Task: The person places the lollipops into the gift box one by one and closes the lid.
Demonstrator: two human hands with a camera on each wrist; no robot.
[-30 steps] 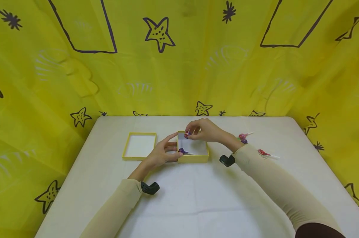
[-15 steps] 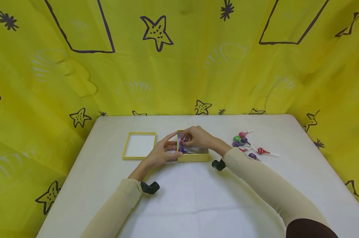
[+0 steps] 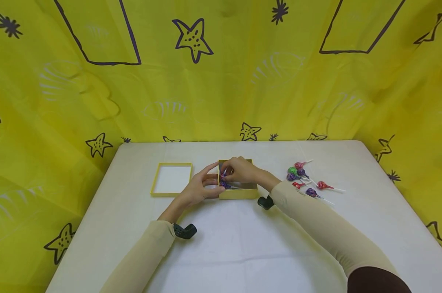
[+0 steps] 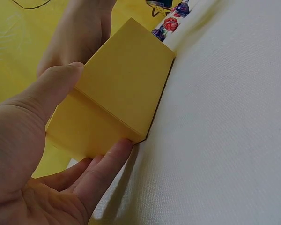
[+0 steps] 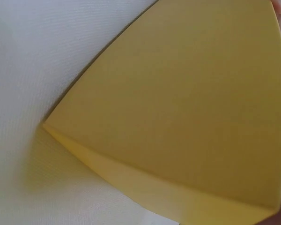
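Yellow cloth with dark stars hangs behind a white desk [image 3: 242,244]. At its middle sits a small yellow box [image 3: 239,193], open-topped, plain card walls, white inside. Left hand [image 3: 199,189] braces its left wall, thumb and fingers straight against the card. Right hand [image 3: 240,171] reaches into the box, fingers curled on a wrapped lollipop [image 3: 223,174], with a purple one [image 3: 224,184] lying below. Its lid [image 3: 171,179] rests to the left; loose lollipops [image 3: 301,177] lie to the right.
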